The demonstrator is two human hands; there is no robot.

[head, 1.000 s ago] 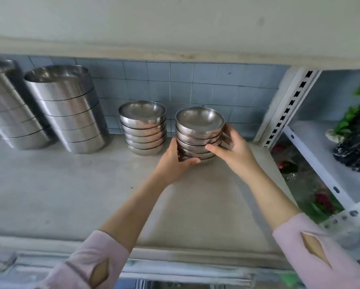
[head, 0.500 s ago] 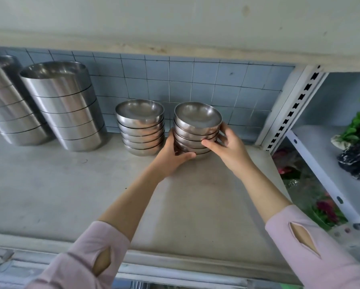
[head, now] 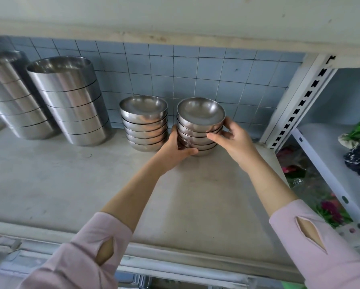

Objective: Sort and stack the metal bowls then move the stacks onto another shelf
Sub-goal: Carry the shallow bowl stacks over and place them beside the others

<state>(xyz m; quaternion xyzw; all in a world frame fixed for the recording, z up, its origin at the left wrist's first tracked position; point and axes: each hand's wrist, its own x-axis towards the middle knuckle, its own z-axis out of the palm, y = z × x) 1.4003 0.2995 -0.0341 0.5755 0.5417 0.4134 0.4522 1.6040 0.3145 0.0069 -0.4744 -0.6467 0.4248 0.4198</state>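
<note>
Just right of the middle of the frame, a stack of small bowls point(head: 200, 126) stands at the back of the grey shelf point(head: 70, 184), close to the tiled wall point(head: 195, 69). The left hand point(head: 175, 151) cups its lower left side, thumb curled round the bottom bowls. The right hand point(head: 231, 140) grips the right side higher up, fingers behind and thumb across the front. So the hands are apart, clamped on the stack from opposite sides. Whether the bottom bowl rests on the shelf or hangs just above it I cannot tell. A second stack point(head: 144, 124) of like bowls stands just beside it to the left, with the left hand between the two, and tall stacks of large bowls point(head: 70, 101) fill the upper left. This looks like placing the stack: keep it level, press evenly from both sides so no bowl slides, and keep the low hand bearing the weight until the base sits flat. Then draw the left hand out carefully, so as not to nudge the neighbour.
</note>
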